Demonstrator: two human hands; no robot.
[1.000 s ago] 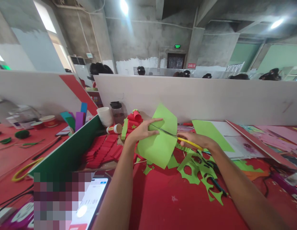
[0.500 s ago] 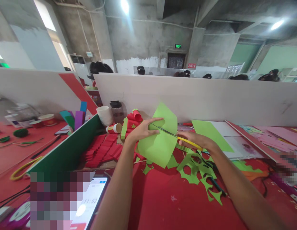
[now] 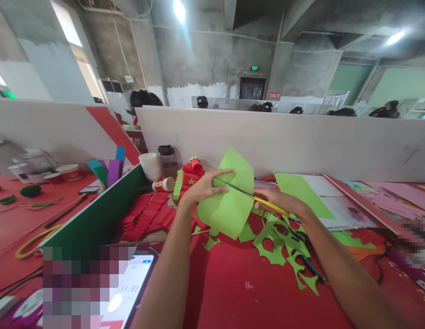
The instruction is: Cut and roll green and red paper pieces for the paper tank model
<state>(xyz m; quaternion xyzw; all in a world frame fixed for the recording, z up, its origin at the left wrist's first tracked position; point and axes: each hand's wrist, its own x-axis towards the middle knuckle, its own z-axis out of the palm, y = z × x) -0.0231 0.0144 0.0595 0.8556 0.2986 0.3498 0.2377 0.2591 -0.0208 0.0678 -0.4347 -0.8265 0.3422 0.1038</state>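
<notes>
My left hand [image 3: 203, 186] grips the left edge of a light green sheet of paper [image 3: 226, 212], thumb and index finger reaching over it. The sheet is held up and tilted above the table. From the right, scissors with a yellow handle [image 3: 272, 204] extend across the sheet, their blades pointing toward my left fingers. My right hand [image 3: 275, 199] is closed around that handle. Below it lie green paper scraps [image 3: 272, 242] with round holes and jagged edges, partly covering a dark-handled tool [image 3: 311, 266].
Folded red paper strips [image 3: 147, 214] and a red paper roll bundle [image 3: 192, 172] sit to the left, near a glue bottle [image 3: 163, 184], white cups [image 3: 150, 166] and a lidded bottle [image 3: 168, 161]. A green divider [image 3: 96, 210] and a phone [image 3: 133, 285] are nearer. Another green sheet [image 3: 301, 192] lies right.
The scissors' yellow handle has shifted very slightly in my right hand. My left hand and the green sheet stay in nearly the same place.
</notes>
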